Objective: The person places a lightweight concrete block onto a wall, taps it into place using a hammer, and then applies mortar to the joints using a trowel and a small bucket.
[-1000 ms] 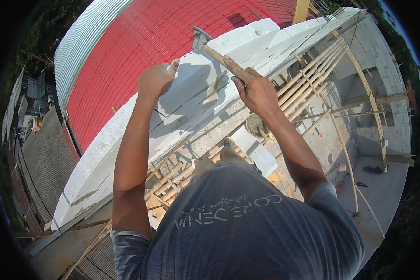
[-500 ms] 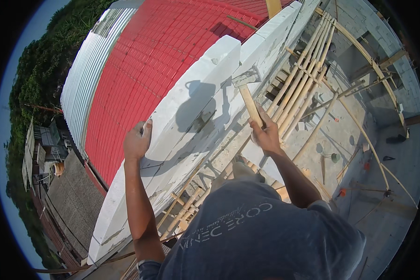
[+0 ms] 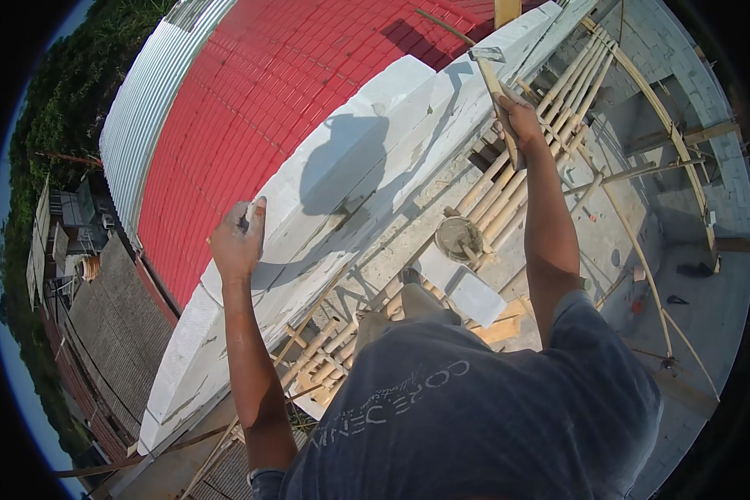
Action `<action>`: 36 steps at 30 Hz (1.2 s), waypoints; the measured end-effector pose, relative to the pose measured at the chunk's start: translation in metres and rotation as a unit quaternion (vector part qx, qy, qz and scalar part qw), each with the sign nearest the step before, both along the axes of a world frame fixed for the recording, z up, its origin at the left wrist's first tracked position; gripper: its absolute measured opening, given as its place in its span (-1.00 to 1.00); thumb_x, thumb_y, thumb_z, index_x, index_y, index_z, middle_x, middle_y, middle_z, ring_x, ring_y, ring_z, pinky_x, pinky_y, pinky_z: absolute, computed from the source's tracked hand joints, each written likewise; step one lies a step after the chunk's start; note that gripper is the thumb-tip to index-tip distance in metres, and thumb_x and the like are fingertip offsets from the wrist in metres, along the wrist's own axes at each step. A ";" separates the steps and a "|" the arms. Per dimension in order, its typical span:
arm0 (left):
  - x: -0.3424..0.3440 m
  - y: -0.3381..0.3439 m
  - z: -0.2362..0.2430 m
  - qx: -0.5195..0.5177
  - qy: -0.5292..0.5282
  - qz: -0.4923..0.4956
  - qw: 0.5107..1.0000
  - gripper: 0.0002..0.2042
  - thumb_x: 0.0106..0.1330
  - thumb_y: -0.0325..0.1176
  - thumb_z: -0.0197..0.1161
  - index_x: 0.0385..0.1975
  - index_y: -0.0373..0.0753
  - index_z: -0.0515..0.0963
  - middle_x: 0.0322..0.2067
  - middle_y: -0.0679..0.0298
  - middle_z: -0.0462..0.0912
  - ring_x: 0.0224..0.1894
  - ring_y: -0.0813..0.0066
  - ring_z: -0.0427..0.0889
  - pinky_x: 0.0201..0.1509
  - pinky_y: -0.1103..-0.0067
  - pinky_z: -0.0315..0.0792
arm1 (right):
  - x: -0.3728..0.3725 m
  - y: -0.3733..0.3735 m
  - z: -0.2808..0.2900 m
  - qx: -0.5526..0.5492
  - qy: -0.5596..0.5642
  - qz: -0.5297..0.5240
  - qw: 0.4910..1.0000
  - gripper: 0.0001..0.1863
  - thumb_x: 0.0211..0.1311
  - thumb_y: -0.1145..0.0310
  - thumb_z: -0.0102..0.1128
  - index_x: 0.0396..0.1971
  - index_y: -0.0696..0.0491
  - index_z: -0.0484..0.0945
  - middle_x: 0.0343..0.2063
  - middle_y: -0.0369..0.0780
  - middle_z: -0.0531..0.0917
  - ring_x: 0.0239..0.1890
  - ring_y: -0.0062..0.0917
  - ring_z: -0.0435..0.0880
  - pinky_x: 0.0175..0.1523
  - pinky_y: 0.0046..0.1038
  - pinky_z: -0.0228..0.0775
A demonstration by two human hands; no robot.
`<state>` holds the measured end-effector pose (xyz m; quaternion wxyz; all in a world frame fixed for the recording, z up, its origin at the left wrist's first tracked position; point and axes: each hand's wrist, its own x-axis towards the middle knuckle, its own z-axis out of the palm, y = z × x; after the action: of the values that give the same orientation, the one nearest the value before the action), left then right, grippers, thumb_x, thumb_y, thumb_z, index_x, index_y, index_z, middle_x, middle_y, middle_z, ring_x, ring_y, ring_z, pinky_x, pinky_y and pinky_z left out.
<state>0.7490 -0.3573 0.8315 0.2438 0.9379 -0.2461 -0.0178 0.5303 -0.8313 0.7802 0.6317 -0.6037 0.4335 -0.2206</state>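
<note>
Clock read from the view's middle. Since half a second ago the tool (image 3: 496, 104) has gone up and outward, from low against the wall's inner face to 1 o'clock, near the far stretch of the wall (image 3: 308, 250); flat metal head up, wooden handle slanting down toward 2. Right hand (image 3: 521, 125) between 1 and 2, grip closed around the handle. Left hand (image 3: 237, 239) stays at 9, by the wall's top edge; grip part-open, thumb apart from curled fingers, nothing lifted; how firmly it presses, cannot tell. The bucket (image 3: 458, 239) at 3, covered by the right hand earlier, now shows plainly, a handle standing in it. Wall: pale blocks, running 8 to 1, stepped top, grey smears on the joints, head-shaped shadow across it. Beyond, red roof (image 3: 267, 108) at 11, silver roof (image 3: 158, 104) at 10, trees at the rim. Bamboo poles (image 3: 577, 87) bundled at 2; white slab (image 3: 477, 298) at 4, over debris-strewn floor below.
</note>
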 end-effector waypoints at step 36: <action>0.006 -0.004 0.001 0.056 0.029 0.026 0.998 -0.46 0.45 0.24 -0.09 -0.22 -0.09 0.69 -0.39 0.05 0.72 -0.25 -0.02 0.68 -0.17 0.19 0.51 | 0.018 0.195 0.079 -0.579 0.080 0.270 0.765 -0.43 0.34 0.29 0.24 0.35 -0.29 0.40 -0.35 -0.08 0.66 -0.38 -0.08 0.65 -0.24 -0.16 0.52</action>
<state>0.7550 -0.3608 0.8327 0.1987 0.9552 -0.2131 -0.0518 0.5484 -0.6362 0.8591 0.1583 -0.9625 0.0912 -0.2007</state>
